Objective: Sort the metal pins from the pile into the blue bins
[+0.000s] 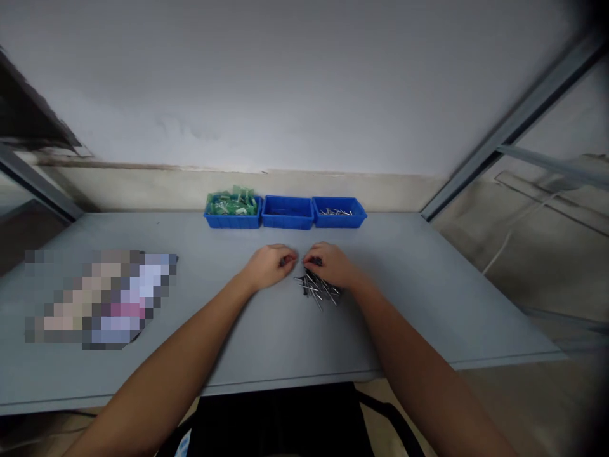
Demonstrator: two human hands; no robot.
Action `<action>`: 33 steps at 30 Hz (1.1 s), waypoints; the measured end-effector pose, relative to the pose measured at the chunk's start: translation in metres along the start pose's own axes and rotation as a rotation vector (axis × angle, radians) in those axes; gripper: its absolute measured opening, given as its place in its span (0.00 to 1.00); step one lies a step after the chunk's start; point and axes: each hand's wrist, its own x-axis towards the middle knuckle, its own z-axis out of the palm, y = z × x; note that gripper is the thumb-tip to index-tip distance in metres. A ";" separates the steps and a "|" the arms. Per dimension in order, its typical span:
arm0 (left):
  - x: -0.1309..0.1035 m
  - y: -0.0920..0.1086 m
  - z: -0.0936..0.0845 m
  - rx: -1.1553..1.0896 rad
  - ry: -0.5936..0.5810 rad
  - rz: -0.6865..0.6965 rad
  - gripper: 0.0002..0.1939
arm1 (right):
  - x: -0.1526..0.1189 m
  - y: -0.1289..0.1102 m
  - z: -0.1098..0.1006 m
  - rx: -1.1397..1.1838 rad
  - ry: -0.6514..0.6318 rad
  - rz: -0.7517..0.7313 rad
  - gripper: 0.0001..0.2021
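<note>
Close together over the middle of the table, my left hand (270,266) and my right hand (330,263) face each other. The fingers of both are pinched, thumb against fingertips. Whatever sits between the fingertips is too small and blurred to name. A loose pile of thin, shiny metal rods (318,291), perhaps screws or pins, lies on the table just below my right hand, which covers part of it. The pile's rods point in different directions.
Along the wall stand a blue bin (233,219) with green packets, a middle blue bin (287,221) and a right blue bin (339,220) with small metal pieces. Pixelated flat items (109,298) lie at left on the grey table (266,355). Metal posts (457,171) flank it.
</note>
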 end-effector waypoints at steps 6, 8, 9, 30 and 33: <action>0.001 -0.001 0.005 -0.010 -0.012 0.026 0.08 | 0.000 0.003 0.004 -0.011 -0.083 0.005 0.08; 0.001 -0.003 0.006 -0.019 -0.010 0.033 0.08 | 0.000 0.002 0.005 -0.010 -0.085 0.014 0.08; 0.001 -0.003 0.007 -0.022 -0.005 0.033 0.08 | 0.000 0.001 0.005 -0.009 -0.078 0.020 0.08; 0.002 0.006 0.009 -0.127 0.083 0.017 0.10 | 0.004 -0.015 0.005 0.499 0.321 0.325 0.11; 0.002 0.007 0.008 -0.149 0.116 0.002 0.12 | 0.004 -0.013 0.006 0.602 0.304 0.343 0.11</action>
